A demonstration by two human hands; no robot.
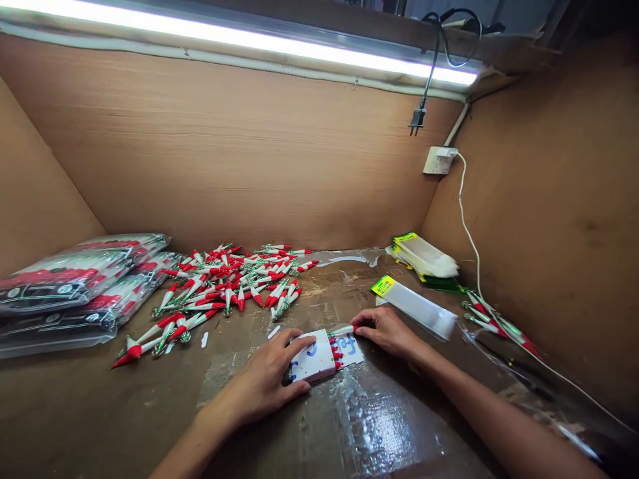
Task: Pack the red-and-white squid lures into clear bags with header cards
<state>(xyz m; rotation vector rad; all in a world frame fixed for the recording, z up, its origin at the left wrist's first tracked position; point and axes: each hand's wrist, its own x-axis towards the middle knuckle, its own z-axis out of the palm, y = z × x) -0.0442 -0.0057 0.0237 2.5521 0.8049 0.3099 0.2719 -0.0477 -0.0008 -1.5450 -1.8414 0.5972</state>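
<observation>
Bagged packs (74, 279): stacked at the frame's left edge.
Loose lures (234, 276): heaped left of centre.
Left hand (272, 376): clamped on the white box (314, 365), lower centre.
Red tips (337, 354): exposed at the box's right end.
Single lure (342, 330): pinched by the right hand (387, 330), just beside the box.
Clear sleeve (419, 311): laid right of centre.

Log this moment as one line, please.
left hand: holding white box | right hand: pinching red-and-white lure at box's open end | lure pile: beyond left hand

Red-and-white lure (343, 330), white box (315, 358), blue lettering
</observation>
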